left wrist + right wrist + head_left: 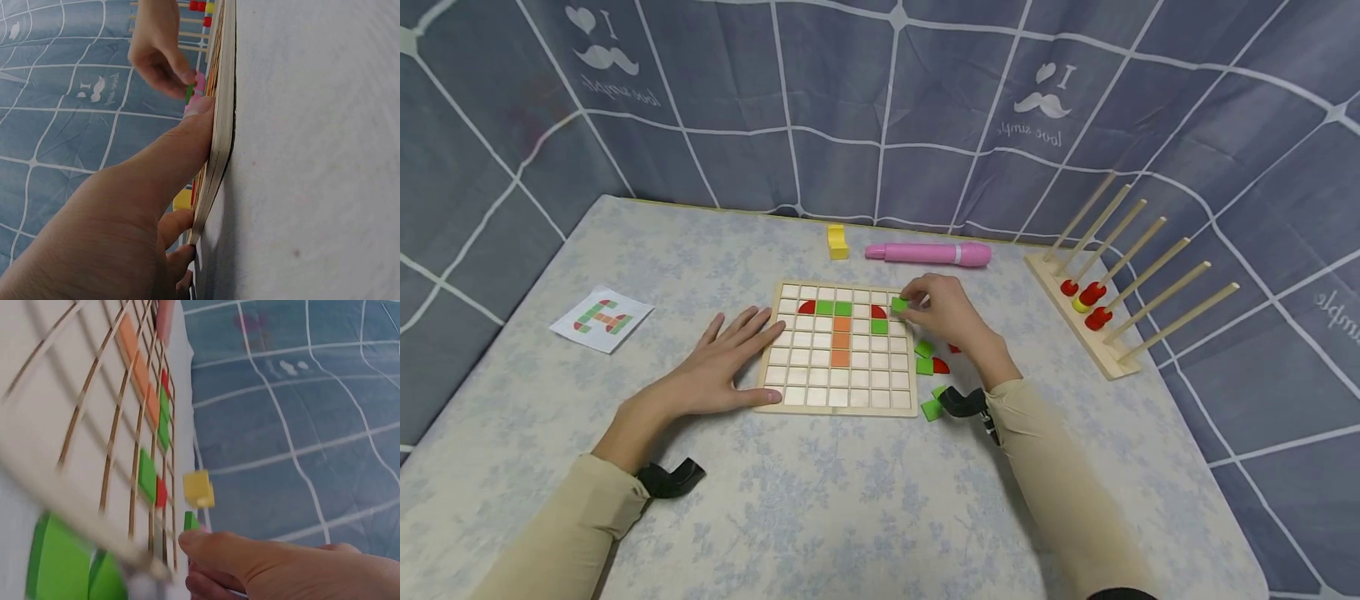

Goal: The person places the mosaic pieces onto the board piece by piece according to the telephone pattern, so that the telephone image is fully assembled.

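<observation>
A wooden grid board (857, 392) lies on the table with green, orange and red tiles in several of its cells. The left hand (718, 367) rests at the board's left side, fingers spread and thumb on its front left corner. Between thumb and fingertips the right hand (946, 308) pinches a green square tile (899, 305), over the board's far right corner. In the right wrist view this tile (191, 520) shows edge-on at the thumb tip. Loose green tiles (932, 409) and a red quarter-round tile (940, 366) lie off the board's right side, some partly hidden by the right arm.
A printed pattern card (602, 320) lies at the left. Behind the board are a yellow block (837, 242) and a pink pen-like tool (928, 254). A wooden peg rack (1082, 321) with red and yellow beads stands at the right. A checked curtain (835, 92) hangs behind the table.
</observation>
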{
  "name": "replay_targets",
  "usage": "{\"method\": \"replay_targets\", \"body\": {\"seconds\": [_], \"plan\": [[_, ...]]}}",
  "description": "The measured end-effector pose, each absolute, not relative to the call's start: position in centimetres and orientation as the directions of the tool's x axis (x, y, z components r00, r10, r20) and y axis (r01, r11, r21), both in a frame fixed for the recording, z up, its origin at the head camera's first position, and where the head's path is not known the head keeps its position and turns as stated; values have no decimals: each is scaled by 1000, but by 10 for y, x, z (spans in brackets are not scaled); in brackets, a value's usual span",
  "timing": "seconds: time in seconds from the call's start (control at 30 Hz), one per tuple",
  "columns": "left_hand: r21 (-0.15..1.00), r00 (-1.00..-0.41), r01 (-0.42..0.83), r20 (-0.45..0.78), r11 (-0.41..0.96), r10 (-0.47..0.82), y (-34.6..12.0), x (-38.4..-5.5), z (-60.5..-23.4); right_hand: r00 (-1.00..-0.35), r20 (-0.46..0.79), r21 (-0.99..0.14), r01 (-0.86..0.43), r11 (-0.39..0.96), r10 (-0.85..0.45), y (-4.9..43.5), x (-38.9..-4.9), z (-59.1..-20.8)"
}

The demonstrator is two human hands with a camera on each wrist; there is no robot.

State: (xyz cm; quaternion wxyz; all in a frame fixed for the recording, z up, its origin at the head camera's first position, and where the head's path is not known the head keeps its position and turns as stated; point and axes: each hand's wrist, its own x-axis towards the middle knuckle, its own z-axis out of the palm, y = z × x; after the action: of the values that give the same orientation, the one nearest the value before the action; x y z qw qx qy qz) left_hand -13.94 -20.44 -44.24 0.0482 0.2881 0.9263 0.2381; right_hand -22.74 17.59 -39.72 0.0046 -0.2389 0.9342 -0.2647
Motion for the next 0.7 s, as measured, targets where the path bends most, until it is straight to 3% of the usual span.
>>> {"method": "replay_targets", "body": {"seconds": [0.27, 0.7], "plan": [[463, -829, 510, 39, 725, 559, -205, -139, -442, -899, 83, -490, -413, 768, -430, 137, -231, -398], [458, -830, 508, 36, 729, 556, -205, -140, -444, -878, 94, -456, -457, 763, -470, 118, -231, -407]]}}
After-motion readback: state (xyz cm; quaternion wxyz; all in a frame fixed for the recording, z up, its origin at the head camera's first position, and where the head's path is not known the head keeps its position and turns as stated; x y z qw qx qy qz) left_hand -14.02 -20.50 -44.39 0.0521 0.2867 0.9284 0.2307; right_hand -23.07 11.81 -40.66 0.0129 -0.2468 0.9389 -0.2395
